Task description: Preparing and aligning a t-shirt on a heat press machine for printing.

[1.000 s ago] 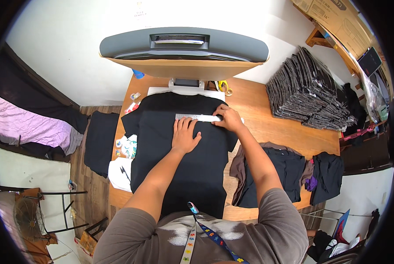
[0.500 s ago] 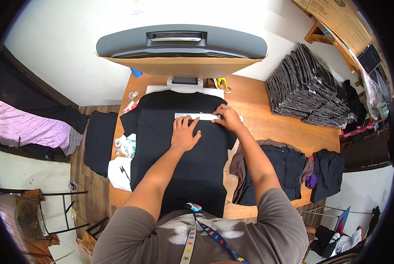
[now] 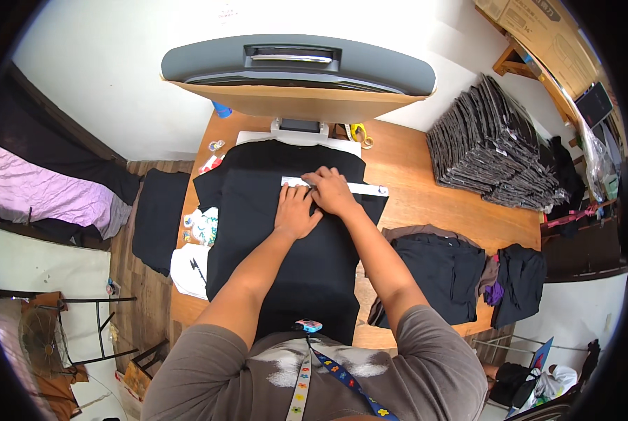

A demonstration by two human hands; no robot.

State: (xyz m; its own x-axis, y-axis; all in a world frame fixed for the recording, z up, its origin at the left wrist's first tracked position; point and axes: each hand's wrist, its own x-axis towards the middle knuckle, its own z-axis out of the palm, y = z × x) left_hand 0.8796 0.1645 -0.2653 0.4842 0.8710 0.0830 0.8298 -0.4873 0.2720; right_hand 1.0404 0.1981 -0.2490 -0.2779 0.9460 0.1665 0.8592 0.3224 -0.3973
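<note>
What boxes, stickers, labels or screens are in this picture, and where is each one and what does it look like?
Cardboard box: top right, up high, long, brown, with dark print.
Dark screen: far right beside the box, small, black, tilted.
Sticker sheets: on the wooden table left of the black shirt, white with colourful pictures.
White tags: small, on the stack of folded dark shirts.

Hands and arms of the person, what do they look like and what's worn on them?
Both hands, left hand and right hand, are bare: no gloves, rings or watch visible. The forearms are uncovered; short grey-brown T-shirt sleeves end above the elbows.
</note>
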